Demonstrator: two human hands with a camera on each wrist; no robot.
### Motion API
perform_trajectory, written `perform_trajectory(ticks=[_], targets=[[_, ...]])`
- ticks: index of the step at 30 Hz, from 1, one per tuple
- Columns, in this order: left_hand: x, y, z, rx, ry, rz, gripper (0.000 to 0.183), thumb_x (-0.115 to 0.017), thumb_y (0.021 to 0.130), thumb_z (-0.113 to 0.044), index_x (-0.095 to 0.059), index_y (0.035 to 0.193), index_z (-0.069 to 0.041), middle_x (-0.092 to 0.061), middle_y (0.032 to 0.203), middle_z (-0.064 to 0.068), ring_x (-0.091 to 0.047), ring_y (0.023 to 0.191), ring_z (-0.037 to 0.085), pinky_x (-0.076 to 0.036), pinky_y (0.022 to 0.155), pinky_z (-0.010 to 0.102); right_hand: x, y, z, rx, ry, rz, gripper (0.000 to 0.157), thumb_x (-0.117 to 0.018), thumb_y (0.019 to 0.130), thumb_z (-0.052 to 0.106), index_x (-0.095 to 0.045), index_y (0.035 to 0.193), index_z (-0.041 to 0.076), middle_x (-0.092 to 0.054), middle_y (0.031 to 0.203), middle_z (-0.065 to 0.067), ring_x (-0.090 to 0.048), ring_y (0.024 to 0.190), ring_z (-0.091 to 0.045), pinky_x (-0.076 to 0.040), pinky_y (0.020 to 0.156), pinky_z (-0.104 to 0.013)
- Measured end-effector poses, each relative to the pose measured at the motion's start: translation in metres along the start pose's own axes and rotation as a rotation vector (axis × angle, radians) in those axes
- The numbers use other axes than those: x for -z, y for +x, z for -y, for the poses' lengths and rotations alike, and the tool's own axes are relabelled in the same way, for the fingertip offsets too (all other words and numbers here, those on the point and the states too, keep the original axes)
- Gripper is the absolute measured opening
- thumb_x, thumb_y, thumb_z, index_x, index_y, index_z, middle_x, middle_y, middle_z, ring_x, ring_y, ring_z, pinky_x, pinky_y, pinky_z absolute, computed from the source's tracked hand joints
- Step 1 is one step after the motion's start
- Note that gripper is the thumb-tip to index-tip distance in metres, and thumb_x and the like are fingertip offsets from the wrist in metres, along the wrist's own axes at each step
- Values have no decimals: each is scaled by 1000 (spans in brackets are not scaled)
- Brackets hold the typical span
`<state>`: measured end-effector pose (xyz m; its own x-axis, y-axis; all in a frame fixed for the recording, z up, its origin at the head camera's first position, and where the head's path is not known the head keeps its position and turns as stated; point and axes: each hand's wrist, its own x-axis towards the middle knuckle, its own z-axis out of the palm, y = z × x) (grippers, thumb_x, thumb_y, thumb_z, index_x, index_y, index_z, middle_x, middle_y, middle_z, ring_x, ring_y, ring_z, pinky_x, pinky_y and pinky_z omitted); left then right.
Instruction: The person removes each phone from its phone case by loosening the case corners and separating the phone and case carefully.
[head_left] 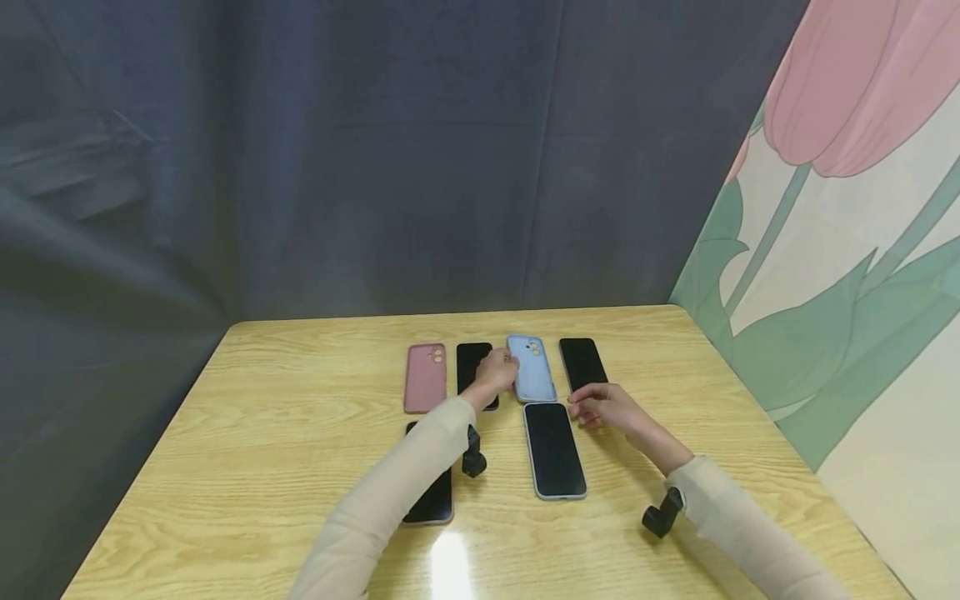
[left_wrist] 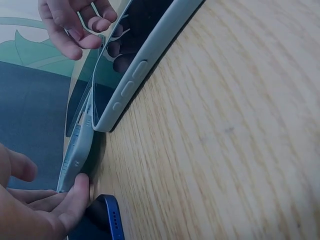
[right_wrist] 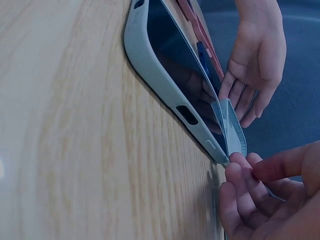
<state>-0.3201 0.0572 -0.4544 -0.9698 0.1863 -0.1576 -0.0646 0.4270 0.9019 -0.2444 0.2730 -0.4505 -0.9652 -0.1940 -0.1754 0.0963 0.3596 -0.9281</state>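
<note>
A light blue phone case [head_left: 534, 375] lies hollow side up towards the back of the table. My left hand [head_left: 495, 372] is at its left edge; in the left wrist view one extended finger [left_wrist: 77, 192] touches the case's side, with the thumb held apart. Close to the case's near right corner is my right hand [head_left: 603, 407], its fingers loosely bent; contact there is hard to tell. Just in front lies a phone in a pale case [head_left: 555, 450], screen up. Part of a black phone [head_left: 581, 360] shows beyond the right hand.
Left of the left hand lie a blue-edged dark phone [head_left: 471, 360] and an empty pink phone case [head_left: 425, 379]. Another cased phone [head_left: 433, 504] is partly covered by the left sleeve. A dark curtain [head_left: 390, 167] hangs behind the wooden table [head_left: 262, 433].
</note>
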Motion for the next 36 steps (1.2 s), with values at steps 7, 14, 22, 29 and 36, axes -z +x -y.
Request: perform_trajectory(ticks=[7, 14, 22, 29, 36], targets=[[1, -6, -3, -28, 27, 33, 41, -42, 107, -21, -49, 139, 4, -63, 104, 13, -49, 61, 16, -42, 57, 27, 0, -2, 1, -5, -2, 2, 22, -48, 98, -4, -57, 114, -18, -68, 96, -22, -65, 77, -23, -57, 71, -36], [3, -10, -5, -61, 60, 45, 43, -41, 108, -22, -48, 142, 1, -54, 68, 7, -36, 48, 11, -41, 58, 28, -1, -1, 3, -2, -15, 4, 22, -48, 99, -2, -58, 113, -16, -69, 96, -21, -65, 80, -25, -57, 73, -37], [14, -11, -4, -83, -26, 59, 43, -43, 106, -21, -48, 143, 1, -64, 106, 22, -63, 73, 23, -55, 74, 37, -5, -2, 5, -8, -21, 11, 22, -49, 100, -1, -59, 113, -15, -68, 97, -21, -63, 81, -24, -56, 74, -37], [25, -12, 3, -86, -168, 94, 35, -48, 104, -13, -54, 133, 6, -64, 112, 26, -65, 97, 40, -58, 81, 44, -8, -4, 7, 2, -17, 24, 22, -50, 100, -1, -59, 114, -16, -69, 94, -18, -62, 78, -21, -56, 72, -36], [38, -18, 9, -87, -202, 84, 29, -47, 103, -4, -56, 127, 7, -64, 110, 27, -65, 95, 42, -59, 73, 38, -16, -7, 11, 52, -13, 104, 22, -52, 98, -2, -58, 113, -17, -69, 94, -21, -63, 78, -21, -54, 67, -30]])
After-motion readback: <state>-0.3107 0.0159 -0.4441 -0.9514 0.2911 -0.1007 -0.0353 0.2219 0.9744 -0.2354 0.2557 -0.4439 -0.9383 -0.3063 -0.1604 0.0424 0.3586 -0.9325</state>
